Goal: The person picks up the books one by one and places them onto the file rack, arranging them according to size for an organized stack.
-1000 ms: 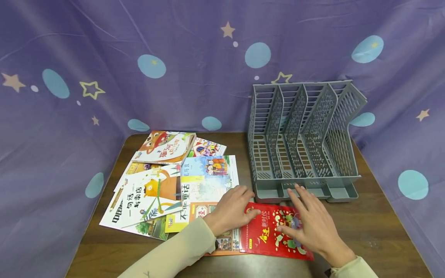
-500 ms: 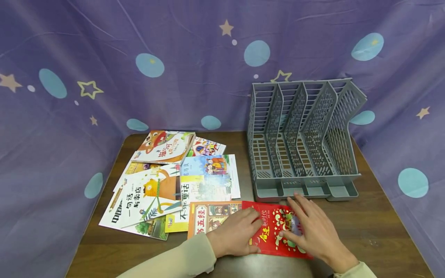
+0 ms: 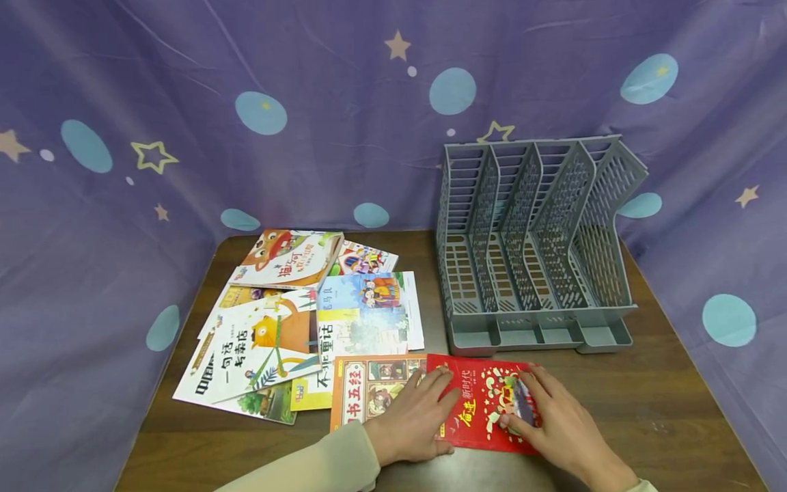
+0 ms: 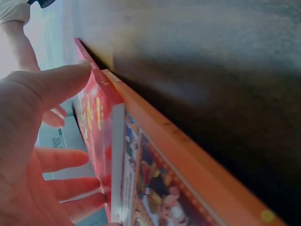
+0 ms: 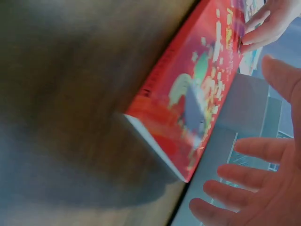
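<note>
A red book (image 3: 473,403) lies near the front of the table, partly on top of an orange book (image 3: 381,383). My left hand (image 3: 413,418) is at the red book's left end, its fingers spread over the cover; in the left wrist view the thumb (image 4: 66,84) is extended along the book's front edge. Over the right end is my right hand (image 3: 565,424), and the right wrist view shows its fingers (image 5: 254,176) spread apart, with none closed round the book. Part of the red cover is hidden under both hands.
Behind the hands on the right stands a grey file rack (image 3: 541,314) with upright dividers and small front trays. Overlapping picture books (image 3: 270,342) lie on the left of the wooden table (image 3: 664,410). A purple curtain (image 3: 332,164) hangs behind.
The left hand moved toward the table's front, uncovering more of the orange book. My right hand came slightly nearer the front, at the red book's right end. The books have barely shifted.
</note>
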`<action>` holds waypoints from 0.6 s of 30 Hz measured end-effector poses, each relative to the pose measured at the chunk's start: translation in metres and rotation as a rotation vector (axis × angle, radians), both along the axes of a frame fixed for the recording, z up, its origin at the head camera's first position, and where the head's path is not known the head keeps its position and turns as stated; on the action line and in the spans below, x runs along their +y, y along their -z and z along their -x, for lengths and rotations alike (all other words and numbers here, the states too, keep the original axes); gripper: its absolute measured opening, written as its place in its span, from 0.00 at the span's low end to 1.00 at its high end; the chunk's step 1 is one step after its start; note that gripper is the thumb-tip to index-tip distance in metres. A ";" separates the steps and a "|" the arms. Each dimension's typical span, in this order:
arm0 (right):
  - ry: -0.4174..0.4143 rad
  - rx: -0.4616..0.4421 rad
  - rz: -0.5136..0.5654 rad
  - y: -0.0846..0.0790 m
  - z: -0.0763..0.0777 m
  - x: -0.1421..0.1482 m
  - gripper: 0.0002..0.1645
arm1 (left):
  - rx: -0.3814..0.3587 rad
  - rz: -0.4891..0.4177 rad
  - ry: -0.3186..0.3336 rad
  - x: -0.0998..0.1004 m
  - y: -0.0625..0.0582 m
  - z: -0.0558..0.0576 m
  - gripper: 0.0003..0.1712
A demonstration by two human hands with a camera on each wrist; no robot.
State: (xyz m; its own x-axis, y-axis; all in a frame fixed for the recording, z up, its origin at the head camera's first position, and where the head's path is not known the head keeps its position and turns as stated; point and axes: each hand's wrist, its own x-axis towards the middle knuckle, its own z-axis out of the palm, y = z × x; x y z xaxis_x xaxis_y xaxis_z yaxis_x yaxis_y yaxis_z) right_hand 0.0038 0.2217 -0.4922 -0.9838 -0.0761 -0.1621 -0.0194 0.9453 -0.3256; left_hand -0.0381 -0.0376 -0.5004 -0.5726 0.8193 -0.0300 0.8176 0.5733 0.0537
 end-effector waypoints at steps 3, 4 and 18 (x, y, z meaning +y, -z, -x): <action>0.052 -0.090 0.035 0.002 -0.001 0.000 0.60 | -0.001 -0.002 0.002 -0.001 0.003 0.000 0.50; 0.069 -0.121 0.055 0.002 -0.002 -0.001 0.61 | -0.002 -0.003 0.005 -0.002 0.004 0.000 0.51; 0.174 -0.148 0.245 0.007 -0.005 -0.007 0.53 | 0.005 -0.009 0.007 -0.002 0.012 -0.004 0.51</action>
